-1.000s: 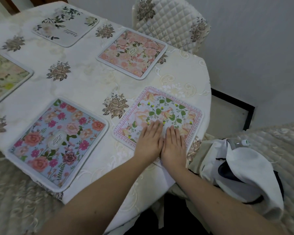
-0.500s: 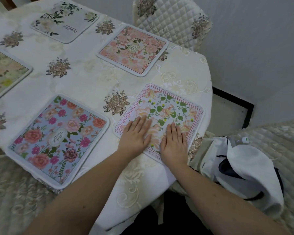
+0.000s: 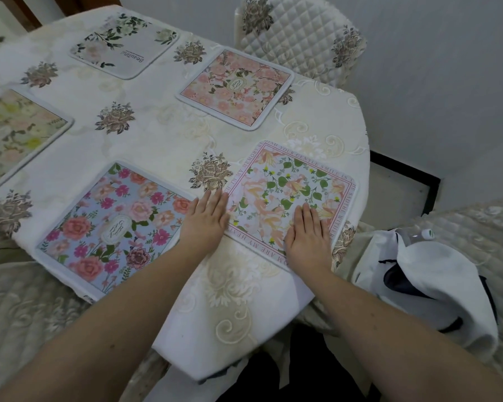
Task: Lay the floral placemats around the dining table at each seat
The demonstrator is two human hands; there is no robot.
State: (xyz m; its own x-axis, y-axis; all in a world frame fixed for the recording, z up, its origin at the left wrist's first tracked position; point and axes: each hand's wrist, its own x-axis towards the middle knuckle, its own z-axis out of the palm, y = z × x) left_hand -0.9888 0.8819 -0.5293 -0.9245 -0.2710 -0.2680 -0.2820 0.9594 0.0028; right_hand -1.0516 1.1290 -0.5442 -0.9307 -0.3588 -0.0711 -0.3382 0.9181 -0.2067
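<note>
Fingers lying straight, close together: my right hand (image 3: 308,236) pressing flat on pink-bordered floral placemat with green leaves (image 3: 291,195); my left hand (image 3: 206,219) resting flat at that placemat's left edge, touching blue floral placemat (image 3: 114,224) beside it.

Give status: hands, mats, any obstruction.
Left hand flat at the lettered mat's left edge, right hand flat on it. Five mats on the tablecloth. Nothing in the way.
</note>
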